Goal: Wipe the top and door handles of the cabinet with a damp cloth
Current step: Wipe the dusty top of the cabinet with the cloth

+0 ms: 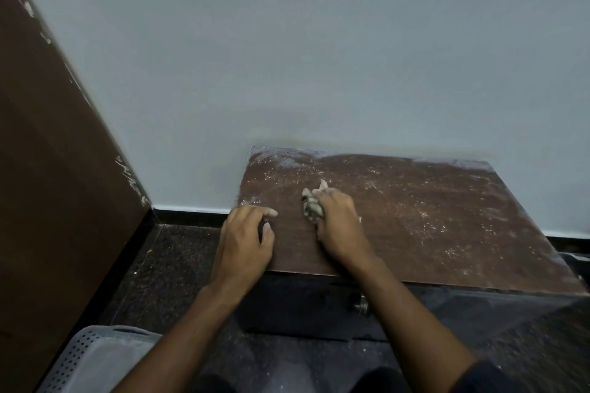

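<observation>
I see my right hand (338, 220) bunched around the cloth (311, 206), pressing it onto the cabinet top (431, 220) near its left half. My left hand (247, 236) rests at the top's left edge, fingers loosely bent, gripping nothing. To the right of the cloth the dusty brown surface runs bare to the far corner. The back edge meets the wall (319, 57). A metal door handle (362, 303) shows under the front edge, beside my right forearm. A perforated basket (95, 357) sits lower left on the floor (166, 271)
</observation>
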Demonstrator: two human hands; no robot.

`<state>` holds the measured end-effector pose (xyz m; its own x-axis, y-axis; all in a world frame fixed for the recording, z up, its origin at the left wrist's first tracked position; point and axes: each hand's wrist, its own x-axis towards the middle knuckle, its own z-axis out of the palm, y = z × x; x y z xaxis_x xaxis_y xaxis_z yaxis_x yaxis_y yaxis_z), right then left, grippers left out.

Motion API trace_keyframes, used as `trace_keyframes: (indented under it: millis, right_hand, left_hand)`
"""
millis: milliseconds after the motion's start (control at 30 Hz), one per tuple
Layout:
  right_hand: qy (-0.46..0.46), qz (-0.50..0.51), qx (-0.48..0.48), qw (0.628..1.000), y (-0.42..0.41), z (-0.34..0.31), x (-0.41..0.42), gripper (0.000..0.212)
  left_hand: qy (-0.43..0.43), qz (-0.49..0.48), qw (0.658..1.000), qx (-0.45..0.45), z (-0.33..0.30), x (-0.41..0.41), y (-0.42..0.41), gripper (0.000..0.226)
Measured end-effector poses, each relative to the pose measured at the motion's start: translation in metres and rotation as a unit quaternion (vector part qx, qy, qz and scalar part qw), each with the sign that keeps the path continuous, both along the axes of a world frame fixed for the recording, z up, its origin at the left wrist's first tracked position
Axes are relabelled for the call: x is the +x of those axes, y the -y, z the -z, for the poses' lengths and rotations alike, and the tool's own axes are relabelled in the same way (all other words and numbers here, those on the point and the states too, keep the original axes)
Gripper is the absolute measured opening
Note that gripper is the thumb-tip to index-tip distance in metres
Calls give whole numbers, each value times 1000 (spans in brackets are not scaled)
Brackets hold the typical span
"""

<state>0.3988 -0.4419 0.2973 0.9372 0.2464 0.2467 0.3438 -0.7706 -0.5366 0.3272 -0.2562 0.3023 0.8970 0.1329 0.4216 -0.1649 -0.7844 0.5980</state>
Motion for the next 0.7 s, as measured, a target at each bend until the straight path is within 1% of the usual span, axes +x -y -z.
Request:
trace_keyframes:
  millis: [133,167,200,233,300,333,400,467,533,600,667,700]
  right_hand:
    - [-6,-152,-11,988,6,12,-54,53]
    - [0,-164,-18,986,19,12,-57,53]
    - [8,-154,-11,988,34,9,-50,49]
    - [16,-121,2,993,51,5,-37,41]
    - [24,-18,3,1000,82,-7,-6,26]
    - [16,20,-11,1000,93,-10,8,26]
    - [-2,51,-32,998,94,-13,17,33]
    - [1,35,-10,999,75,-10,1,33]
    - [22,-34,16,999,47,-3,-34,32]
    - [6,-107,-7,994,29,4,-69,45]
    - [7,-113,-19,993,40,6,-76,55]
    - [1,-83,-16,996,52,6,-74,55]
  left_hand:
    - [-12,35,999,24,0,5,15,19]
    - [-10,43,999,28,1,6,20,19]
    - [-8,51,998,31,1,8,24,20]
    - [-9,58,998,34,2,9,27,21]
    - [-18,70,996,44,3,9,32,22]
    - [-23,71,996,48,4,8,34,22]
    - [-28,69,996,49,6,7,36,22]
    - [-26,61,997,39,7,7,38,22]
    - [-24,54,998,30,8,9,42,21]
    - [-16,57,998,30,9,10,47,21]
    - [-10,70,997,32,9,9,48,21]
    - [-8,76,996,35,9,8,48,21]
